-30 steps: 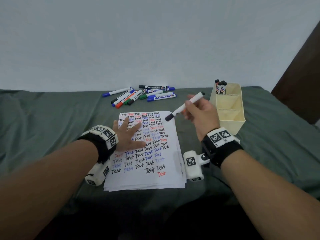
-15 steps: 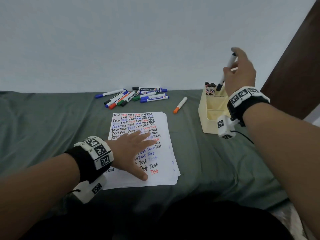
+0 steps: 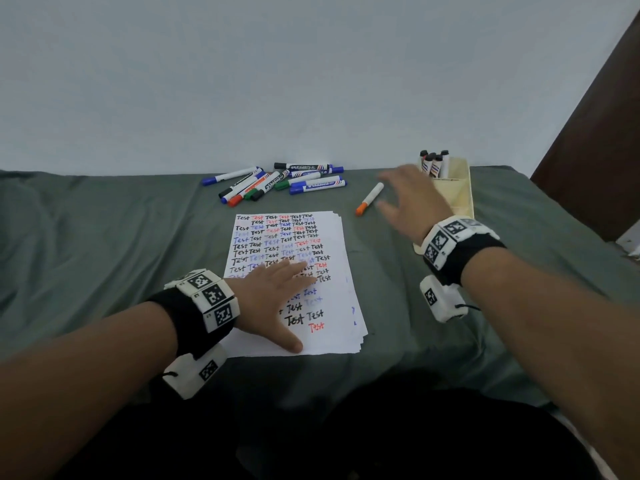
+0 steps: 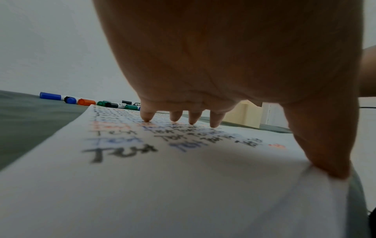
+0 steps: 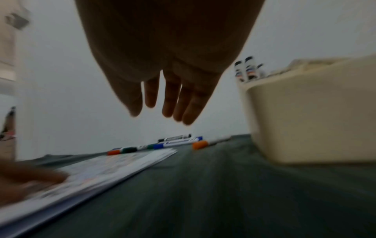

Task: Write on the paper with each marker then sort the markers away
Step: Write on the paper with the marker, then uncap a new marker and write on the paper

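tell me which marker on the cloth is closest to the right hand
The orange-capped marker lying alone between the paper and the organizer, just by the right hand; the other loose markers sit piled farther left.

Black wristbands [image 3: 187, 320], white tag-marked blocks [image 3: 446, 237], white wrist cameras [image 3: 440, 299]; bare forearms.

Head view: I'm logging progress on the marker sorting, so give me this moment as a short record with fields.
left hand: flat on the paper, pressing it down
right hand: empty, fingers straight, above the cloth beside the orange marker
organizer: black-capped markers upright in the far compartment
loose pile: blue, green, black and orange-capped markers lying beyond the paper
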A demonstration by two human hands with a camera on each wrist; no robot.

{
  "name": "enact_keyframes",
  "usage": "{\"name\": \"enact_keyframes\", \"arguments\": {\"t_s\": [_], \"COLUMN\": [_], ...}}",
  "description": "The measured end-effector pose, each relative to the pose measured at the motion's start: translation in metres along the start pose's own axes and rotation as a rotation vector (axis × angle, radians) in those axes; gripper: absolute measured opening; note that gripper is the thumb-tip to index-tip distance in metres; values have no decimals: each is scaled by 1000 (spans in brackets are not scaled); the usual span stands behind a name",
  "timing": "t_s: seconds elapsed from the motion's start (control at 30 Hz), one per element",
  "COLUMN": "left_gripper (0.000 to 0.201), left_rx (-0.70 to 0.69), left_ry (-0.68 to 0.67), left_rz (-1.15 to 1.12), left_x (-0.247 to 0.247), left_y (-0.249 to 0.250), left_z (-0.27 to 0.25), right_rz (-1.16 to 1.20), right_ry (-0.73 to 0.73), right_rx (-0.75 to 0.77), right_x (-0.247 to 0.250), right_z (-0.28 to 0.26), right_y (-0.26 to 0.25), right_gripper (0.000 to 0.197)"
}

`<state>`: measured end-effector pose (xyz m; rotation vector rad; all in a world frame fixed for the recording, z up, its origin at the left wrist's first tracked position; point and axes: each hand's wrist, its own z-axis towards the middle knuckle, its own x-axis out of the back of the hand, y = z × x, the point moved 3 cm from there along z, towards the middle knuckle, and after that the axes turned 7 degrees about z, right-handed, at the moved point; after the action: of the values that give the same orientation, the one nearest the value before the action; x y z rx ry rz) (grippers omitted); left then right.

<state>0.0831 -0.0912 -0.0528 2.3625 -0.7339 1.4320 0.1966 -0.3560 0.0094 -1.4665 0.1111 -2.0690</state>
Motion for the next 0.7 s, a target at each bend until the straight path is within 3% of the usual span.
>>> {"name": "enact_keyframes", "arguments": {"t_s": [0.1, 0.2, 0.27, 0.37, 0.53, 0.6, 0.7], "left_gripper": [117, 113, 111, 113, 118, 120, 108], "left_rx": [-1, -12, -24, -30, 13, 144, 455], "left_ry": [27, 76, 117, 141, 173, 238, 401], "left_rz": [-1, -7, 0, 11, -97, -267, -425], "left_x": [-1, -2, -2, -5, -13, -11, -8], "left_y": [2, 5, 9, 11, 4, -5, -30], "left_z": [-5, -10, -12, -14, -19, -25, -35], "right_rz": [81, 58, 16, 19, 275, 344, 366], "right_ry": [-341, -532, -546, -438, -422, -412, -415], "right_rx": [-4, -49, -127, -344, -580, -612, -623], "right_x": [-32, -53, -58, -53, -50, -49, -48], "right_z": [-21, -43, -52, -56, -69, -75, -81], "right_y": [-29, -46, -52, -54, -57, -59, -62], "right_gripper": [40, 43, 43, 38, 35, 46, 59]}}
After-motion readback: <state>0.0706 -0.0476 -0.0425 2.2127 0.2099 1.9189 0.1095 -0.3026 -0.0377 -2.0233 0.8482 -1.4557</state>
